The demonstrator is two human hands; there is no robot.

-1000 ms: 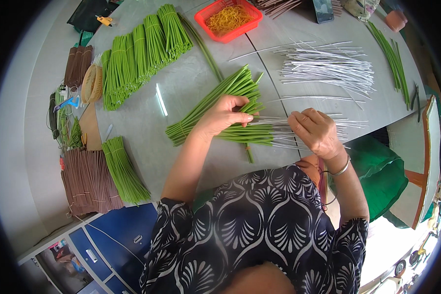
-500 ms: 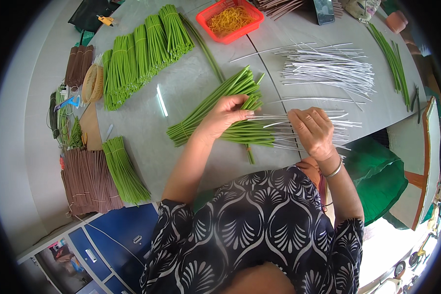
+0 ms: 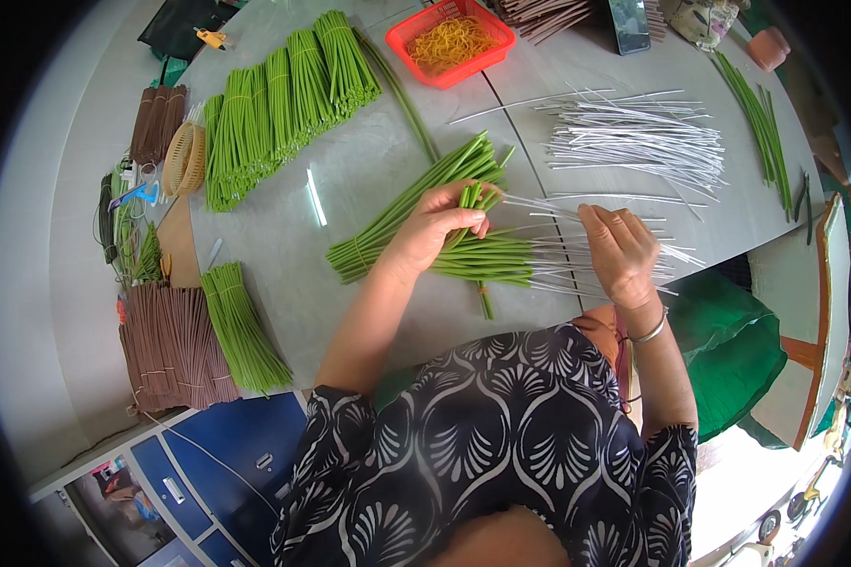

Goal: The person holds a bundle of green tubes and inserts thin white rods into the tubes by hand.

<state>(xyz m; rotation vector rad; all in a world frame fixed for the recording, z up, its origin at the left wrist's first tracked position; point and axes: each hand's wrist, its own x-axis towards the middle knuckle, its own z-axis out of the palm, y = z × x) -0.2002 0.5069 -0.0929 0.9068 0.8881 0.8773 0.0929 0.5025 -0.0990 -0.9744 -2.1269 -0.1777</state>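
Observation:
My left hand (image 3: pixel 432 230) is closed around a few thin green tubes (image 3: pixel 474 196), their cut ends pointing up and to the right. Beneath it lies a loose bundle of green tubes (image 3: pixel 487 261), tied with a band at its left end. White wires (image 3: pixel 577 260) stick out of the right ends of several of these tubes. To the right, my right hand (image 3: pixel 621 250) pinches thin white wires (image 3: pixel 539 205) that reach across to the tubes in my left hand. Whether their tips are inside the tubes cannot be made out.
A pile of white wires (image 3: pixel 633 142) lies beyond my right hand. Banded green bundles (image 3: pixel 284 99) stand at the far left, brown bundles (image 3: pixel 175 345) at the near left. A red basket (image 3: pixel 454 71) holds yellow rubber bands. Pliers (image 3: pixel 802 198) rest near the right edge.
My right hand has moved slightly right, away from the left hand. The green tubes in my left hand now point more upward, and its fingers have shifted on them.

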